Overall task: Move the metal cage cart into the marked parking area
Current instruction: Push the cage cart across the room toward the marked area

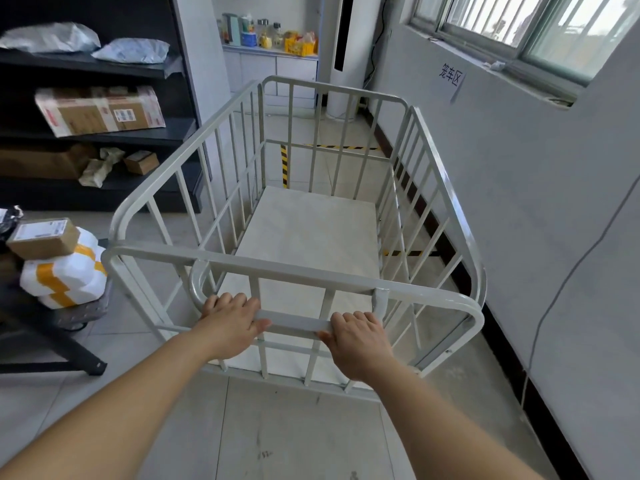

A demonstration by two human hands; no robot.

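Note:
A pale grey metal cage cart (446,199) with barred sides and nothing on its floor stands straight ahead of me, close to the right wall. My left hand (230,322) and my right hand (360,339) both grip its horizontal push handle (294,323) at the near end. Yellow-and-black floor tape (284,166) marks the parking area; I see it through the bars at the cart's far end, with another strip (405,253) by the right side. A paper sign (452,81) hangs on the wall above.
Dark shelving (104,133) with boxes and bags lines the left. A platform trolley (83,313) stacked with parcels sits at the cart's near left corner. A white floor-standing unit (341,57) and a cabinet stand at the far end. The wall with windows runs along the right.

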